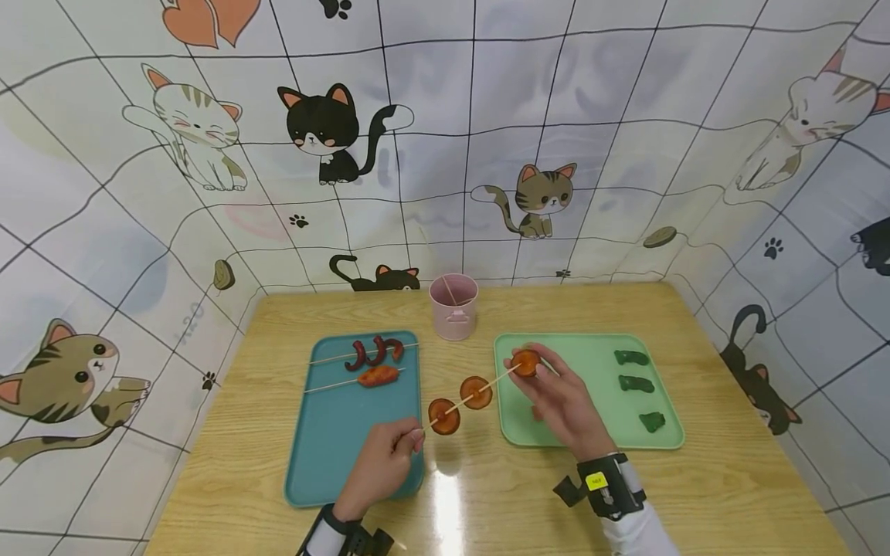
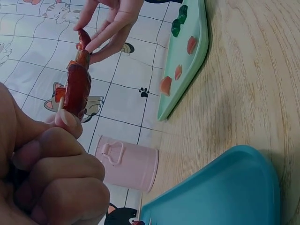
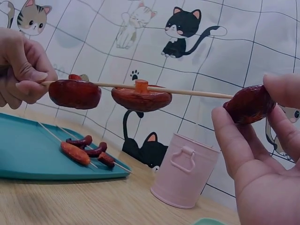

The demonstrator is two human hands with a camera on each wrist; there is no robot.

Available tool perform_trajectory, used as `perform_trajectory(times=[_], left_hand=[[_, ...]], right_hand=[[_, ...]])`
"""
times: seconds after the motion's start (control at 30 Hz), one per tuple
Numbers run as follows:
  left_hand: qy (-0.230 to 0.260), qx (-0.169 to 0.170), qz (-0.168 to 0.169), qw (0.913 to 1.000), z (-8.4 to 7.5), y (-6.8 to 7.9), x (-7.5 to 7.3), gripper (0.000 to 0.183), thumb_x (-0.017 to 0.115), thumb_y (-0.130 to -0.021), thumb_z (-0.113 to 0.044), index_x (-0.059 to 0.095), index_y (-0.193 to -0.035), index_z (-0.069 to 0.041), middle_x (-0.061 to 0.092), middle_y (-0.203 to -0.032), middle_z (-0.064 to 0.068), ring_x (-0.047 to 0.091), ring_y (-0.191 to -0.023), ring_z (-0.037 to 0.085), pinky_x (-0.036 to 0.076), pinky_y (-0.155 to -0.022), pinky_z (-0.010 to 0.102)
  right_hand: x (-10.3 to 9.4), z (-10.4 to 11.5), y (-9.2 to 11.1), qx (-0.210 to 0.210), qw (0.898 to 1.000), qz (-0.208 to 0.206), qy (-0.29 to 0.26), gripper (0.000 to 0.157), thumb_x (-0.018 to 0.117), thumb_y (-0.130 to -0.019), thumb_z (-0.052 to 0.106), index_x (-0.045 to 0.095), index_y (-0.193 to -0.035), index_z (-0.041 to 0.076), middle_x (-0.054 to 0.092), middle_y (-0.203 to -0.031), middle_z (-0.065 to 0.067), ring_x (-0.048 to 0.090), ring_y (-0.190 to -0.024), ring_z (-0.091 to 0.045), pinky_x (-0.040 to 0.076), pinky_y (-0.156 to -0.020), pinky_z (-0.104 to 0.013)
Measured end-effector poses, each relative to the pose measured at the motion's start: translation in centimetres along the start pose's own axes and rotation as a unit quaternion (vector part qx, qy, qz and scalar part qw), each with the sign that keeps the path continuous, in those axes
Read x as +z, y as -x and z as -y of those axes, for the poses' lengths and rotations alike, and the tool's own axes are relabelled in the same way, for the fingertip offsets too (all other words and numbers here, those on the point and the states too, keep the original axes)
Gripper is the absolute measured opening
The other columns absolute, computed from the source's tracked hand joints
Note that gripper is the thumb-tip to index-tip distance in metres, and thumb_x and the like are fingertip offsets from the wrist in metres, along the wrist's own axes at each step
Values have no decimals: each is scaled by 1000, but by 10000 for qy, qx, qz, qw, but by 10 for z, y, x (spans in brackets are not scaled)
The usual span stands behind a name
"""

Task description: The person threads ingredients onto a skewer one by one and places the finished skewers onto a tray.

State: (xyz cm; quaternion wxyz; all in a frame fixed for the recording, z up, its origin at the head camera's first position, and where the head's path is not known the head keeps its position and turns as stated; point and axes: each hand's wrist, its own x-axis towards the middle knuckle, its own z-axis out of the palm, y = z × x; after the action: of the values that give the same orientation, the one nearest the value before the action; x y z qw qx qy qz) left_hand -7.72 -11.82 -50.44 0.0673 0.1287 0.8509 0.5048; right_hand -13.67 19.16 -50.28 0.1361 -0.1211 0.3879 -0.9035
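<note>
My left hand (image 1: pixel 381 467) grips the near end of a wooden skewer (image 1: pixel 499 378), which slants up to the right above the table. Two brown mushrooms (image 3: pixel 141 97) are threaded on it, the nearer one (image 1: pixel 445 417) close to the left fingers. A third mushroom (image 3: pixel 251 104) is pinched between the thumb and fingers of my right hand (image 1: pixel 566 401). The skewer's tip meets that mushroom's edge in the right wrist view. Beneath the right hand lies a green tray (image 1: pixel 591 344), partly hidden by it; the left hand overlaps a blue tray (image 1: pixel 313 463).
On the blue tray lie a skewer of curled dark red pieces (image 1: pixel 378 351) and one with an orange-brown piece (image 1: pixel 378 376). Green pieces (image 1: pixel 636 383) and pinkish pieces (image 2: pixel 178 71) lie on the green tray. A pink bucket (image 1: pixel 453 316) holding sticks stands at the back.
</note>
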Motion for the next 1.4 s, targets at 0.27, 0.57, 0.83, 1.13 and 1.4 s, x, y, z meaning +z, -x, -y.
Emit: perform_trajectory(times=[0.27, 0.57, 0.83, 1.13, 1.4], left_hand=[[49, 5, -13, 10000, 1, -1, 0, 35, 51, -107, -8, 56, -73, 0, 32, -59, -7, 24, -51, 0, 25, -57, 19], [231, -23, 63, 9997, -1, 0, -1, 36, 51, -107, -8, 56, -72, -2, 33, -60, -5, 25, -52, 0, 26, -58, 20], [209, 26, 127, 9997, 0, 1, -3, 37, 50, -108, -8, 54, -71, -6, 34, -61, -5, 27, -53, 0, 27, -58, 20], [253, 125, 261, 9993, 8, 1, -11, 35, 51, -108, -10, 59, -75, -3, 36, -61, -5, 29, -53, 1, 30, -58, 20], [414, 197, 519, 9976, 21, 2, -23, 27, 52, -109, -24, 65, -88, -13, 36, -56, -6, 27, -47, 1, 28, -51, 20]], right_hand=[[4, -6, -1, -127, 9994, 279, -170, 42, 33, -109, -3, 42, -150, 2, 50, -147, -11, 57, -138, -26, 42, -114, -37], [3, -17, -2, -272, 9962, 771, -315, 46, 28, -107, -10, 41, -150, -1, 45, -154, -14, 50, -144, -29, 41, -116, -38], [8, -25, -1, -71, 9987, 498, -86, 43, 34, -108, -7, 41, -149, 2, 47, -153, -15, 53, -142, -25, 42, -115, -37], [4, -32, 0, 92, 9981, 160, 588, 43, 42, -107, -6, 44, -149, 2, 53, -151, -9, 57, -136, -17, 45, -112, -34], [5, -33, 0, 183, 9908, 416, 1275, 47, 45, -108, 0, 40, -154, 1, 44, -159, -16, 55, -138, -16, 46, -112, -31]])
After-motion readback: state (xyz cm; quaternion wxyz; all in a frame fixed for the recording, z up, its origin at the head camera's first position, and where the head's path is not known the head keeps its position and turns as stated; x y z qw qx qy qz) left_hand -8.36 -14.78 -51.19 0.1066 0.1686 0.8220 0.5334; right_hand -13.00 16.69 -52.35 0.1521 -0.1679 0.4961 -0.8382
